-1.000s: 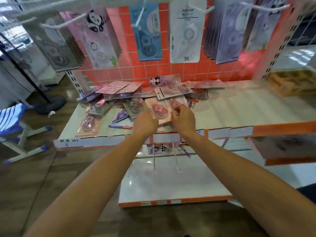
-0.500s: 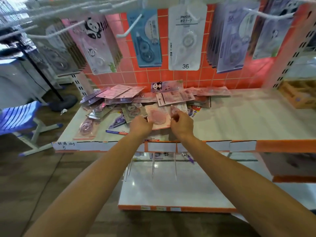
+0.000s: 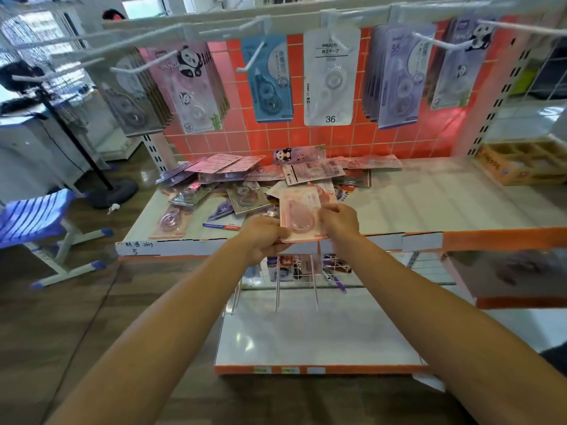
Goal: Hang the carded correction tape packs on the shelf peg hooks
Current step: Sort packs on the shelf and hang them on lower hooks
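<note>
Both hands are closing on one pink carded correction tape pack point(image 3: 302, 214), which is hanging just above the front edge of the shelf point(image 3: 429, 204). The left hand point(image 3: 264, 237) is curling its fingers around the lower left corner, and the right hand point(image 3: 340, 220) is pinching the right edge with thumb and fingertips, so the card is sitting between them, tilted face-up. Whether a second card is clinging behind it, I cannot tell. Just beyond the hands, the loose pile of packs point(image 3: 233, 185) is sprawling across the shelf, some overlapping and leaning on each other. Well above and beyond the hands, the white peg hooks point(image 3: 250, 61) are sticking out toward the person, several already carrying rows of cards such as the blue pack point(image 3: 270, 84) and the white pack point(image 3: 331, 78). The likely trouble is lying in the lift. The card's hang hole is not showing clearly, so it could be missing the upturned hook tip and buckling or tearing at the top. A grip at the edges is also leaving the blister side heavy, so the pack may be twisting as it is rising. Reaching over the pile could be dragging neighbours off the shelf edge.
</note>
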Demonstrator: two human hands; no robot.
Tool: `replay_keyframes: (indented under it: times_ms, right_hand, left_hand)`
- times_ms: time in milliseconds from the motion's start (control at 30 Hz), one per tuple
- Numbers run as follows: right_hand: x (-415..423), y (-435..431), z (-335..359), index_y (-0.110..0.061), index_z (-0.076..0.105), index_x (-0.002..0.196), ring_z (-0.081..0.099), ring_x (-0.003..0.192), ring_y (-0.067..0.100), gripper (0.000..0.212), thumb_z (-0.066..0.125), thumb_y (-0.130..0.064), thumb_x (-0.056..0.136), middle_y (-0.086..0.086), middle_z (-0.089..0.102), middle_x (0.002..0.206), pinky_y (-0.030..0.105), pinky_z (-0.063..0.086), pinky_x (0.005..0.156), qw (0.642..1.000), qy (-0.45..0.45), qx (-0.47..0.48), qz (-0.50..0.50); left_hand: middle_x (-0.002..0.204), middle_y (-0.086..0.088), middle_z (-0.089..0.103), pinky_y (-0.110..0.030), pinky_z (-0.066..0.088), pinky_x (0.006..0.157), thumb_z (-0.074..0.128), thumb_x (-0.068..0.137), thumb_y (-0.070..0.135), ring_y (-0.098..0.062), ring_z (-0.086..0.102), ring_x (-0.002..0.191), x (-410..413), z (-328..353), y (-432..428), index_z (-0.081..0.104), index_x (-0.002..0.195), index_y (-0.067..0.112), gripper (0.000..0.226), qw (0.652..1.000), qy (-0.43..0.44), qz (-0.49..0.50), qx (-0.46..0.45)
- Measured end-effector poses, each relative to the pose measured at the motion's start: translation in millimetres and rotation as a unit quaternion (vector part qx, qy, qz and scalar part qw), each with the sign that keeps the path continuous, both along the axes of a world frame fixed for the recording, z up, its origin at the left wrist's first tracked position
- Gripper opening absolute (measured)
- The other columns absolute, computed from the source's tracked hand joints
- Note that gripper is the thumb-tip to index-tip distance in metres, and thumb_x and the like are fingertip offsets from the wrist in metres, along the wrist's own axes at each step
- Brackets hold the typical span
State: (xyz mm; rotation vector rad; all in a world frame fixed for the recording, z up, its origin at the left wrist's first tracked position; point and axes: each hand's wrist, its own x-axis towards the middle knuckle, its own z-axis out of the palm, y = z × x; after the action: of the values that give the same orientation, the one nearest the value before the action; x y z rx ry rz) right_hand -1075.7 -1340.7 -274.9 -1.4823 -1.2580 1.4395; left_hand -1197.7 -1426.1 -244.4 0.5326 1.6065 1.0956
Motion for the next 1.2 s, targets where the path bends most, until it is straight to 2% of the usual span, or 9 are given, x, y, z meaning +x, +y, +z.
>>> replay_keyframes:
  times_ms: [133, 233, 367, 467, 633, 767, 867, 1000, 1200]
  right_hand:
    - [4, -14, 3, -0.012, 0.066, 0.106, 0.063, 0.097, 0.025, 0.021, 0.057, -0.019, 0.088, 0.006, 0.067, 0.105, 0.044, 0.054, 0.088, 1.0, 0.012, 0.012, -0.011]
    - [7, -24, 4, -0.013, 0.066, 0.092, 0.062, 0.087, 0.026, 0.017, 0.056, -0.026, 0.089, 0.007, 0.067, 0.092, 0.04, 0.053, 0.076, 0.999, 0.011, 0.035, -0.01]
    - [13, -45, 5, -0.014, 0.058, 0.07, 0.055, 0.073, 0.023, 0.023, 0.056, -0.022, 0.091, 0.009, 0.061, 0.078, 0.035, 0.045, 0.067, 0.998, 0.01, 0.065, -0.009]
    - [18, -64, 3, -0.012, 0.06, 0.075, 0.058, 0.074, 0.02, 0.019, 0.055, -0.018, 0.092, 0.007, 0.063, 0.08, 0.034, 0.047, 0.068, 0.998, 0.012, 0.064, -0.004]
    - [35, -92, -9, -0.011, 0.048, 0.063, 0.055, 0.07, 0.018, 0.031, 0.054, -0.013, 0.094, 0.0, 0.052, 0.072, 0.032, 0.045, 0.067, 0.998, 0.023, 0.061, 0.005]
    - [51, -109, -22, -0.012, 0.055, 0.071, 0.064, 0.077, 0.021, 0.022, 0.054, -0.013, 0.093, 0.004, 0.065, 0.079, 0.031, 0.05, 0.063, 0.998, 0.027, 0.05, 0.016]
    - [62, -118, -35, -0.014, 0.057, 0.071, 0.062, 0.075, 0.018, 0.021, 0.056, -0.014, 0.093, 0.005, 0.064, 0.08, 0.031, 0.049, 0.064, 0.999, 0.019, 0.035, 0.007]
    - [73, -127, -65, -0.014, 0.06, 0.076, 0.06, 0.079, 0.02, 0.015, 0.057, -0.016, 0.09, 0.008, 0.066, 0.085, 0.037, 0.051, 0.07, 1.0, 0.003, 0.024, 0.001]
    - [73, -121, -138, -0.005, 0.064, 0.091, 0.065, 0.091, 0.027, 0.019, 0.058, -0.023, 0.093, 0.012, 0.068, 0.094, 0.045, 0.056, 0.083, 1.0, -0.008, -0.022, 0.001]
  left_hand:
    - [0.092, -0.01, 0.066, -0.02, 0.055, 0.053, 0.057, 0.09, -0.005, -0.016, 0.064, 0.075, 3, -3, -29, 0.06, 0.101, 0.008, 0.017, 0.993, 0.062, -0.097, -0.012]
    - [0.1, -0.012, 0.064, -0.024, 0.059, 0.062, 0.059, 0.088, -0.006, -0.017, 0.064, 0.078, 3, -13, -49, 0.059, 0.104, 0.008, 0.021, 0.986, 0.102, -0.132, -0.019]
    - [0.093, -0.006, 0.066, -0.029, 0.059, 0.074, 0.059, 0.088, -0.006, -0.018, 0.063, 0.083, 4, -24, -77, 0.061, 0.096, 0.011, 0.019, 0.976, 0.148, -0.158, -0.018]
    - [0.088, -0.005, 0.064, -0.031, 0.059, 0.073, 0.059, 0.087, -0.006, -0.021, 0.063, 0.085, 6, -34, -93, 0.06, 0.092, 0.009, 0.016, 0.967, 0.184, -0.176, -0.016]
    - [0.083, -0.003, 0.061, -0.031, 0.058, 0.073, 0.06, 0.086, -0.004, -0.022, 0.062, 0.082, 16, -53, -113, 0.057, 0.082, 0.014, 0.019, 0.952, 0.237, -0.196, -0.019]
    - [0.092, -0.005, 0.063, -0.033, 0.058, 0.077, 0.06, 0.088, 0.0, -0.025, 0.064, 0.094, 30, -68, -124, 0.057, 0.083, 0.015, 0.016, 0.934, 0.279, -0.222, -0.022]
    - [0.097, -0.009, 0.067, -0.038, 0.059, 0.081, 0.064, 0.087, 0.003, -0.026, 0.066, 0.094, 41, -87, -129, 0.059, 0.082, 0.021, 0.019, 0.929, 0.288, -0.229, -0.03]
    - [0.1, -0.01, 0.068, -0.041, 0.058, 0.083, 0.065, 0.085, 0.006, -0.025, 0.066, 0.091, 53, -120, -133, 0.063, 0.095, 0.013, 0.012, 0.918, 0.301, -0.254, -0.054]
    - [0.106, -0.009, 0.069, -0.04, 0.055, 0.088, 0.066, 0.087, 0.017, -0.026, 0.065, 0.096, 56, -187, -123, 0.066, 0.107, 0.011, 0.021, 0.893, 0.319, -0.305, -0.091]
